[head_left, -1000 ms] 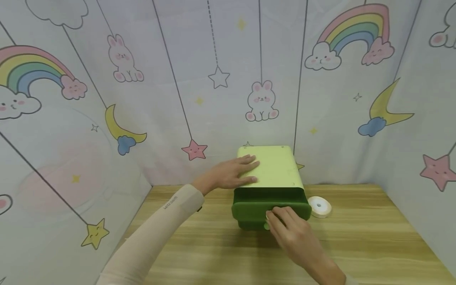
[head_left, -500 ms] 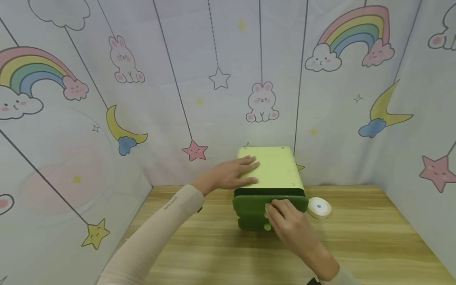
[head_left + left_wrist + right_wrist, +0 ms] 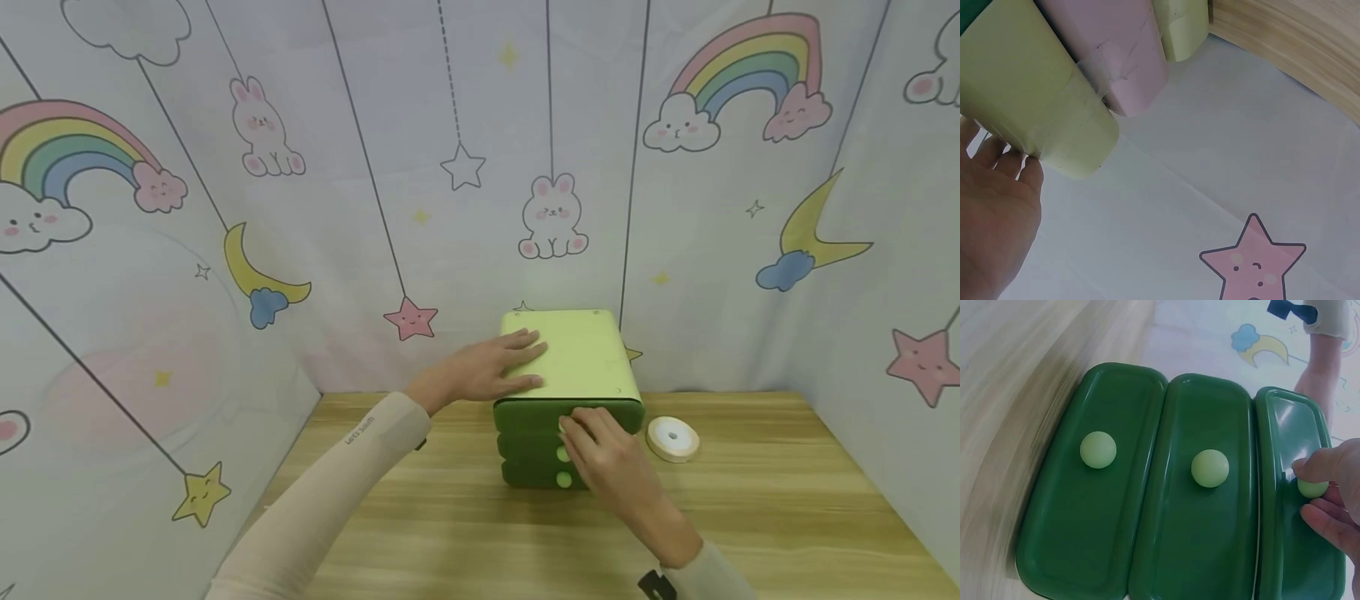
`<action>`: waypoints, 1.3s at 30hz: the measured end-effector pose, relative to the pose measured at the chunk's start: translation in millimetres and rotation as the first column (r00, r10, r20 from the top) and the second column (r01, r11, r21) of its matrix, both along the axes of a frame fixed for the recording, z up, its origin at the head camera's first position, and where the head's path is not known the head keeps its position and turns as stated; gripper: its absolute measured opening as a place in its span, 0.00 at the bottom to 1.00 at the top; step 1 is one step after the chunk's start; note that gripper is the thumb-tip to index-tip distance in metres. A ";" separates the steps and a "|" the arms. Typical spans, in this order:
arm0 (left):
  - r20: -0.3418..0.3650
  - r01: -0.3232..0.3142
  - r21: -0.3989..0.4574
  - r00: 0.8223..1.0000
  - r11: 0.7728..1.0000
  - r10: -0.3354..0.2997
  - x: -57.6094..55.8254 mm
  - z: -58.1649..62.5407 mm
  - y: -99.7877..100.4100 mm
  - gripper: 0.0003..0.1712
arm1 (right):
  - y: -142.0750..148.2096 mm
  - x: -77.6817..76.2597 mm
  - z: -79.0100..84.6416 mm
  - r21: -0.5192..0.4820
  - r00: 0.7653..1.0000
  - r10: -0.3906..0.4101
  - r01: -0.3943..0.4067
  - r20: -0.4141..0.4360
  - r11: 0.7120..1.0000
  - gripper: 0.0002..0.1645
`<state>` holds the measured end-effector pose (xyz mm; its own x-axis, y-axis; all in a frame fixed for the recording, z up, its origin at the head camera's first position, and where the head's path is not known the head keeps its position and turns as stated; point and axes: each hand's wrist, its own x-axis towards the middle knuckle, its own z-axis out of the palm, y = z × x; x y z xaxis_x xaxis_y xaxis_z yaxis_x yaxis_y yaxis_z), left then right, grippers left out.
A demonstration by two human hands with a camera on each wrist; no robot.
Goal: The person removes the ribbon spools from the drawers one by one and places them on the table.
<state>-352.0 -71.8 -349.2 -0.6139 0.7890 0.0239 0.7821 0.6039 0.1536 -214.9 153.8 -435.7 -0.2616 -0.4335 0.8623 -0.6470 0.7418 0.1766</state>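
Observation:
A small drawer cabinet (image 3: 577, 354) with a pale yellow-green top stands on the wooden table. Its front has three dark green drawers, all pushed in, each with a round light green knob. My left hand (image 3: 491, 367) rests flat on the top's left side, fingers spread. With thumb and fingers my right hand (image 3: 611, 458) pinches the knob (image 3: 1313, 489) of the top drawer (image 3: 1291, 431). The knobs of the middle drawer (image 3: 1200, 531) and bottom drawer (image 3: 1094, 519) show plainly in the right wrist view. From the left wrist, the cabinet's side shows yellow-green and pink sections (image 3: 1110, 50).
A white ribbon spool (image 3: 672, 439) lies on the table (image 3: 420, 517) to the right of the cabinet. Behind and at both sides hangs a pale curtain (image 3: 480, 100) printed with rainbows, rabbits and stars.
The top drawer has slid inward from partly pulled out to closed, with my right hand moving along on its knob. My left hand has stayed on the cabinet top.

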 end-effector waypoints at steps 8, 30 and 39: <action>0.007 -0.001 0.002 1.000 1.000 0.001 1.7 0.7 0.7 0.43 | 1.6 -8.4 -3.4 -0.009 1.000 0.001 -0.001 0.012 1.000 0.26; 0.055 -0.028 0.017 0.998 0.999 0.027 8.0 0.3 0.6 0.44 | 1.3 -10.7 -8.7 -0.057 0.998 0.021 -0.018 0.056 0.998 0.24; 0.024 -0.035 0.010 0.999 0.999 0.035 9.4 -4.3 2.0 0.44 | 2.2 -9.0 -13.3 -0.049 0.998 0.008 -0.005 0.059 0.999 0.23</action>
<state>-342.6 -69.8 -353.5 -0.6413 0.7671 0.0169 0.7568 0.6289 0.1781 -223.8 156.0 -449.0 -0.3099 -0.3931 0.8657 -0.6600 0.7444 0.1017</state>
